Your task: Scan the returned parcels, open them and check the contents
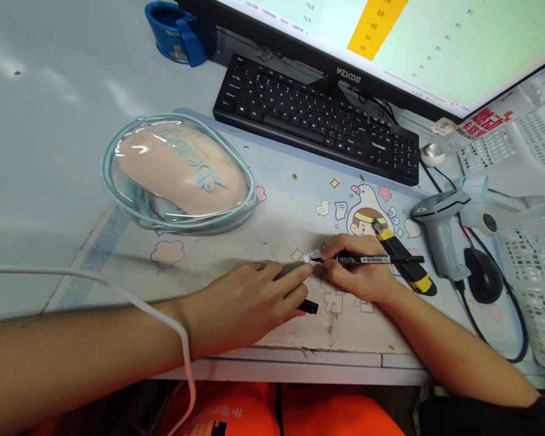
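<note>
In the head view, my right hand (361,266) is closed around a black marker pen (367,259). The pen's tip touches a small white label (315,257) on the desk mat, and a dark mark shows at that spot. My left hand (249,303) lies palm down just left of the label, its index fingertip close to the label's edge. A black pen cap (307,306) sticks out from under its curled fingers. Beyond my right hand lies a black and yellow utility knife (404,257).
A clear pouch with a beige insert (181,172) sits on the printed mat (281,212). Behind are a keyboard (313,118), a monitor (349,75) and a blue tape roll (175,33). A barcode scanner (442,227), mouse (482,275) and white basket (538,278) stand right. A pale cable (184,345) crosses my left forearm.
</note>
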The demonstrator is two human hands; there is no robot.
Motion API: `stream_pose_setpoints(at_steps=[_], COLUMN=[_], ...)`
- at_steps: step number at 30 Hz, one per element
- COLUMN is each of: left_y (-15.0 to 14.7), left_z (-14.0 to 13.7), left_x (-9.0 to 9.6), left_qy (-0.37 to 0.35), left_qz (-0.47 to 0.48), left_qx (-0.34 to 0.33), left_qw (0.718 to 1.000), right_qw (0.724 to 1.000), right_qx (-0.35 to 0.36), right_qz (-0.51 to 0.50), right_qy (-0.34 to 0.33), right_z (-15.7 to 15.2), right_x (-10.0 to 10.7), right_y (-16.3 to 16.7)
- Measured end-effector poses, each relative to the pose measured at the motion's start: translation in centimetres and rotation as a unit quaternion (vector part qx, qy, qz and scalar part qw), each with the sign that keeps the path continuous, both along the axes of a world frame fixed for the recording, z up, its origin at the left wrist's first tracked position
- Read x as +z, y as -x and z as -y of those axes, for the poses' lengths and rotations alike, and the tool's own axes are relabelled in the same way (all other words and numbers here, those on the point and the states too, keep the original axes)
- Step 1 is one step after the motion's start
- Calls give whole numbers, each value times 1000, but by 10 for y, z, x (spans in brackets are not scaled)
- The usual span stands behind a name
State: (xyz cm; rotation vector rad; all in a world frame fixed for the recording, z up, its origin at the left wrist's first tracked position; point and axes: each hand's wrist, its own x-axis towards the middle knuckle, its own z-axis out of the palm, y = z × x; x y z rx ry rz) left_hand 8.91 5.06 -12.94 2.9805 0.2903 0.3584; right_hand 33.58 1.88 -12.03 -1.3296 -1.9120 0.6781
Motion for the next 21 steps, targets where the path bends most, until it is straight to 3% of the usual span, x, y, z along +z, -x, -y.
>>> stream_pose_setpoints(at_steps=[11,17,21], left_y=[1,1,2], left_z=[0,0,1], left_x=[-3,-3,-4], left_qy=[11,7,2], left_qz=[2,2,0], left_qx=[-2,-1,-1], left_qw=[1000,1000,1000], right_qw=[999,999,999], right_qx=[27,-33,-29], right_qz=[-33,-12,-9], right_qy=[21,20,27], right_z=[1,1,1], right_x=[0,-2,-1], right_y=[-2,-6,-6])
